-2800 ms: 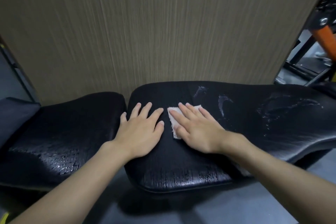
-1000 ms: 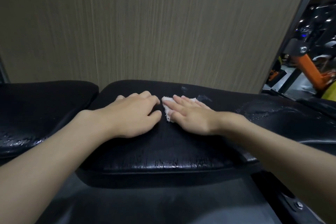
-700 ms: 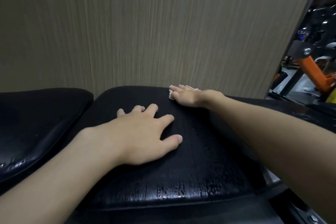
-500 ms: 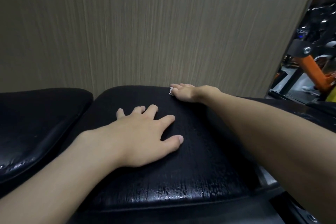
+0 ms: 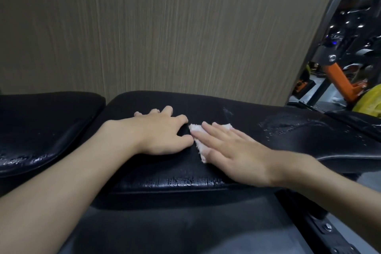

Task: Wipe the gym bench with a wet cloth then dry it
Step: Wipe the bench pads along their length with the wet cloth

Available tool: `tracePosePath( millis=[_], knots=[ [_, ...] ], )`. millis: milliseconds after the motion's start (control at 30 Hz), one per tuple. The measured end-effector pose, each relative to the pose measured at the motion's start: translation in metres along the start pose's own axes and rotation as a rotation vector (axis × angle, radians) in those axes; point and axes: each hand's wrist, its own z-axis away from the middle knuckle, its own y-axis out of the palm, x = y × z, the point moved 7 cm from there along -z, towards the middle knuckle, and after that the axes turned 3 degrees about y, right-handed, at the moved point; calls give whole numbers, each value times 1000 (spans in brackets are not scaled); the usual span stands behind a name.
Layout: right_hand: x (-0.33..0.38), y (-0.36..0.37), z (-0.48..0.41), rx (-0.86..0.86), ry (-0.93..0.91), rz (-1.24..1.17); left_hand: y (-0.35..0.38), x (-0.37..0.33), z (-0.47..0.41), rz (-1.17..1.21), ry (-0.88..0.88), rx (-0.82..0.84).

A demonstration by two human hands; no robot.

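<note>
The black padded gym bench (image 5: pixel 165 173) runs across the view, its long pad in the middle and right. A small white cloth (image 5: pixel 196 130) lies on the pad, pressed flat under my right hand (image 5: pixel 233 150); only its left edge and a far corner show. My left hand (image 5: pixel 162 132) rests palm down on the pad just left of the cloth, fingers spread and holding nothing. Water streaks and droplets (image 5: pixel 282 126) glisten on the pad to the right of my right hand.
A second black pad (image 5: pixel 41 126) sits to the left across a narrow gap. A wood-grain wall (image 5: pixel 165 27) stands right behind the bench. Orange and black gym machinery (image 5: pixel 340 76) fills the far right, and the bench's dark frame (image 5: pixel 321 227) shows at lower right.
My right hand has drawn the cloth back from the pad's far edge toward me, ending beside my left hand. My left hand stayed on the pad.
</note>
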Motion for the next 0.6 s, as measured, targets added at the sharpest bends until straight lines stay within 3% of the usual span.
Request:
tracePosePath(
  millis=[133,267,600],
  knots=[
    [10,4,41,40,-45,43,-4,-14,-1,39,54,-15],
    [13,2,52,-26,-77,51,-9,-27,-4,137,126,-77],
    [-51,-12,-61,15,112,-60,-7,-35,-13,78,103,-94]
  ],
)
